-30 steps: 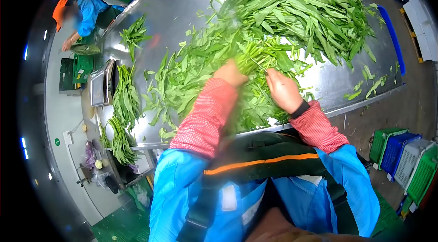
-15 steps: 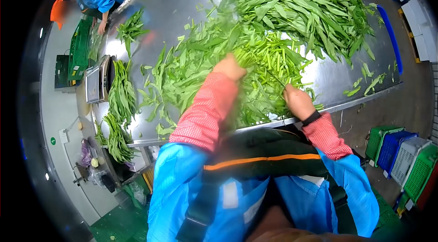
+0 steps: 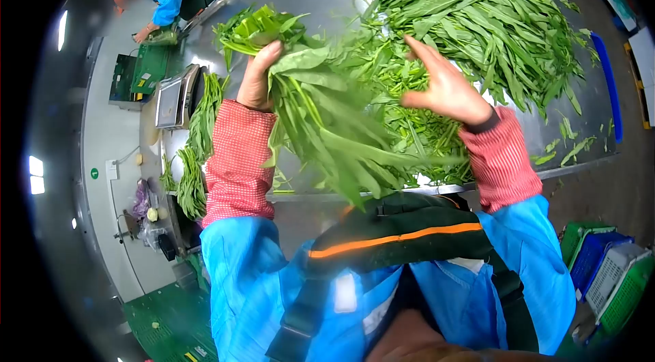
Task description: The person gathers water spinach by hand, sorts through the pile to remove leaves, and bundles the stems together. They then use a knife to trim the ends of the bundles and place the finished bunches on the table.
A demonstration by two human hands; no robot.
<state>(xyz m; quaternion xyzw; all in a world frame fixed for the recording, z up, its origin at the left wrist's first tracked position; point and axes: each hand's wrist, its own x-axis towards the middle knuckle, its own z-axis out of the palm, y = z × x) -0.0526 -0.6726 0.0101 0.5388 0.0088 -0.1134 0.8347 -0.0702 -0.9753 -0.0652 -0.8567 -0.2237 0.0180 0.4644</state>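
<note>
My left hand is closed around a bunch of water spinach, lifted over the metal table. The cut stem ends stick up at the top left of the fist, and the long leaves hang down to the right, partly blurred. To the right, my right hand is held open, thumb and fingers spread, with nothing visible in it. Beneath it lie loose stems and leaves. A large heap of water spinach covers the far right of the table.
At the table's left side stands a weighing scale, with more bunches near it. A co-worker in a blue sleeve is at the far left. A blue bar edges the table's right end; stacked crates stand on the floor.
My left hand has raised the bunch off the pile, to the left. My right hand, which gripped a thin blade-like thing low on the pile, has moved up and opened. The view has shifted.
</note>
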